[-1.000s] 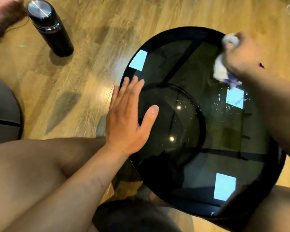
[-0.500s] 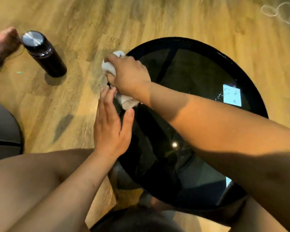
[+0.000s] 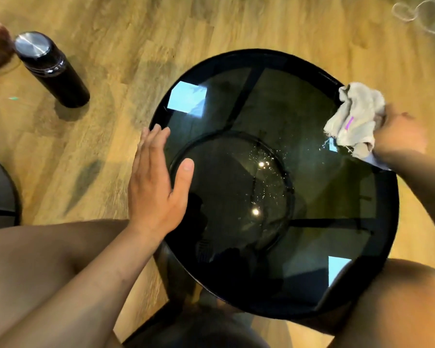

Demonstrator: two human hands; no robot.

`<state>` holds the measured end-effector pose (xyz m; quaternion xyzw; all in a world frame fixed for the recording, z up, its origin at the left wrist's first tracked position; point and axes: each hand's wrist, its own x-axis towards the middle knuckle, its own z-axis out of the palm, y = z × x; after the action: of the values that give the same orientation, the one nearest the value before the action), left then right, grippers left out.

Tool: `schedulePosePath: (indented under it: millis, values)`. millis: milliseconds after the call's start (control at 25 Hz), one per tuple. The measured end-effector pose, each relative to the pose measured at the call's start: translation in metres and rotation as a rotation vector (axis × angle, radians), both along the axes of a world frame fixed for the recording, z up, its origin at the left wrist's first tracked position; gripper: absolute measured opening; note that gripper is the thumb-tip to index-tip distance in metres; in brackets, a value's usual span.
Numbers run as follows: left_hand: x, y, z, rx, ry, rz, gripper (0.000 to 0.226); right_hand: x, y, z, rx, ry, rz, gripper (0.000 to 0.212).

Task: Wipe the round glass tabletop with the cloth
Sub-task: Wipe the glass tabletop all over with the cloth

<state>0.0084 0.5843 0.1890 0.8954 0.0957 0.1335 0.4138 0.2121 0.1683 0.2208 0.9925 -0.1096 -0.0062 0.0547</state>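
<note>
The right hand (image 3: 401, 136) now holds the cloth (image 3: 357, 116) at the right rim of the desk (image 3: 391, 217), not at the left rim as half a second ago, and its forearm no longer crosses the glass. The cloth bunches out ahead of the hand. The left hand (image 3: 153, 189) is clear of the cloth and lies flatter, thumb spread farther onto the glass.

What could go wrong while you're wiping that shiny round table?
The cloth, bunched in the right hand, sits at the right rim of the tabletop, so a stroke might slip off the edge. The left hand lies flat on the glass and may leave prints there. The white specks near the middle could get missed.
</note>
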Motion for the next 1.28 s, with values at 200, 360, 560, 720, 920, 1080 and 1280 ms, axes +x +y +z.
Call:
schedulePosePath:
  millis: [200,360,560,720,920,1080,1280]
  values:
    - [-0.001,-0.001,0.005,-0.022,0.019,-0.02,0.065,-0.083,0.006,0.006,0.09,0.03,-0.115,0.036]
    - [-0.004,-0.001,0.005,0.117,0.025,-0.088,0.063,-0.161,0.012,0.009,0.116,0.102,-0.164,0.025]
    - [-0.004,-0.002,0.005,0.14,0.042,-0.106,0.067,-0.118,0.038,0.012,0.113,0.04,-0.061,0.027]
    - [-0.004,-0.003,0.005,0.114,0.06,-0.07,0.068,-0.009,0.08,0.01,-0.04,0.07,0.13,0.05]
    - [-0.003,-0.005,0.006,0.095,0.092,-0.032,0.066,0.054,0.084,-0.001,-0.05,0.03,0.193,0.051]
    - [-0.002,-0.008,0.011,0.096,0.103,-0.039,0.067,0.028,0.049,0.001,-0.053,0.061,0.161,0.042]
    - [-0.002,-0.005,0.008,0.304,0.056,-0.142,0.059,-0.085,-0.002,0.01,0.03,0.191,-0.048,0.037]
